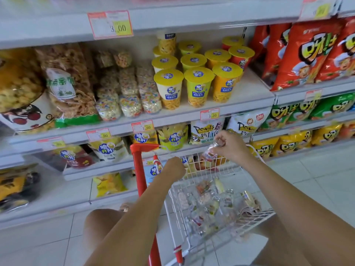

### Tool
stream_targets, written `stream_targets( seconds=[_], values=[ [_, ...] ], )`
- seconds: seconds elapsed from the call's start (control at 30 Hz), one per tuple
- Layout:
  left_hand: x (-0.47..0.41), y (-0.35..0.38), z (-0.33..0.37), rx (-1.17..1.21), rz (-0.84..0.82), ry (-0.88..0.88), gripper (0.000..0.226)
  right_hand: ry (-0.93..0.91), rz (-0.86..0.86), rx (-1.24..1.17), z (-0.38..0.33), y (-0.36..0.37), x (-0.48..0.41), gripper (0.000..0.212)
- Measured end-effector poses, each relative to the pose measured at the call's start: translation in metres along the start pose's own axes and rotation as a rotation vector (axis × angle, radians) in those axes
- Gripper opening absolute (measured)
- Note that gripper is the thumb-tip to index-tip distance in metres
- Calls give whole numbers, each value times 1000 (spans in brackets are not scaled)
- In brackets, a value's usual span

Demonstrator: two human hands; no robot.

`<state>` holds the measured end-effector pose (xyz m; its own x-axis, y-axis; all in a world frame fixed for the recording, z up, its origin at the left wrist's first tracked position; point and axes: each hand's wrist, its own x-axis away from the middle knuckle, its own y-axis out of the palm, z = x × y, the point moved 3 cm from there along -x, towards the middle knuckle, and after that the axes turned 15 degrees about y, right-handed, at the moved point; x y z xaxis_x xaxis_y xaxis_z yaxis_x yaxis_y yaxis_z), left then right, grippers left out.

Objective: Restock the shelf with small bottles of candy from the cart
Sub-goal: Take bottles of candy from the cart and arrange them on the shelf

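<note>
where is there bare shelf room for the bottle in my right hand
Bare shelf shows between the yellow-lidded cups and the red chip bags, at the cups' right. Lower left, another bare stretch lies between the dark bags and the yellow chip bag. Crowded: the clear snack bags left of the cups, packed side by side.

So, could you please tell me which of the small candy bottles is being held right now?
The silver-capped bottle pinched in the right hand, raised above the cart's far rim; the other bottles lie loose in the cart basket.
</note>
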<state>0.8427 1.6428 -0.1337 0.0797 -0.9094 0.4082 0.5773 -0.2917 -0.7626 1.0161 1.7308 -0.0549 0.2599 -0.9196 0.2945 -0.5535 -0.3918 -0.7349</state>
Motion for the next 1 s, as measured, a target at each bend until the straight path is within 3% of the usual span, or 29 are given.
stream_targets(
  seconds=[0.1, 0.27, 0.47, 0.57, 0.7, 0.87, 1.0],
  values=[
    [-18, 21, -2, 22, -56, -64, 10, 68, -52, 23, 27, 22, -11, 34],
    [-52, 80, -26, 230, -83, -268, 28, 168, -92, -41, 72, 53, -33, 27],
    [-76, 139, -53, 165, -268, -361, 34, 211, -190, -118, 119, 80, -58, 26],
    [-85, 156, -70, 194, -161, -453, 34, 256, -208, -122, 136, 92, -64, 22],
    [-95, 162, -71, 149, -189, -473, 33, 315, -232, -108, 152, 101, -69, 24],
    [-95, 170, -74, 1, -342, -435, 28, 346, -220, -110, 161, 105, -71, 26],
    [-93, 172, -73, 78, -328, -434, 36, 331, -187, -129, 158, 96, -68, 25]
  ],
)
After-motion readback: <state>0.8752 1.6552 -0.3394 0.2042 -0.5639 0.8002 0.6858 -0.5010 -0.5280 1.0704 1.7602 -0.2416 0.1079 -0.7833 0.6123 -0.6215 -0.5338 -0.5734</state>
